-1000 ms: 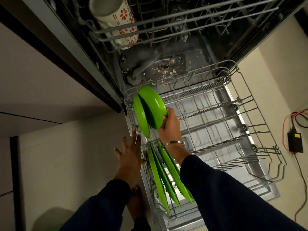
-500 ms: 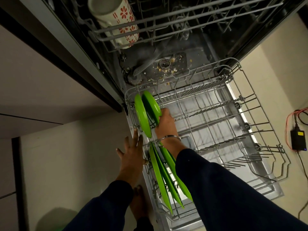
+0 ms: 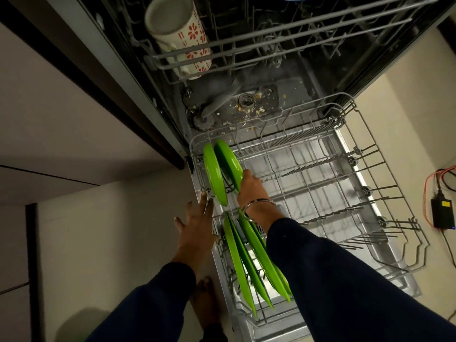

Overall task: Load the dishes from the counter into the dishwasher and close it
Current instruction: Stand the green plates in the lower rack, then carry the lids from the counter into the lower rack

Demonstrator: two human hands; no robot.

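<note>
The lower dishwasher rack (image 3: 385, 208) is pulled out over the open door. Two small green plates stand on edge at its far left corner: one (image 3: 214, 176) in the tines, and a second green plate (image 3: 228, 161) that my right hand (image 3: 251, 187) grips by its near edge. Several larger green plates (image 3: 249, 262) stand in the near left slots, partly hidden by my right sleeve. My left hand (image 3: 197, 228) is open, fingers spread, resting at the rack's left rim. A white mug with red flowers (image 3: 180, 35) lies in the upper rack.
The upper rack (image 3: 283, 38) juts out above the tub floor, which has food bits around the drain (image 3: 245, 102). Cabinet fronts (image 3: 61, 119) lie to the left. A black adapter with orange cable (image 3: 441, 211) lies on the floor at right. My bare foot (image 3: 204, 304) stands beside the door.
My right hand has lowered the second small green plate from above the rack down into the tines beside the first. My left hand stays at the rack's rim.
</note>
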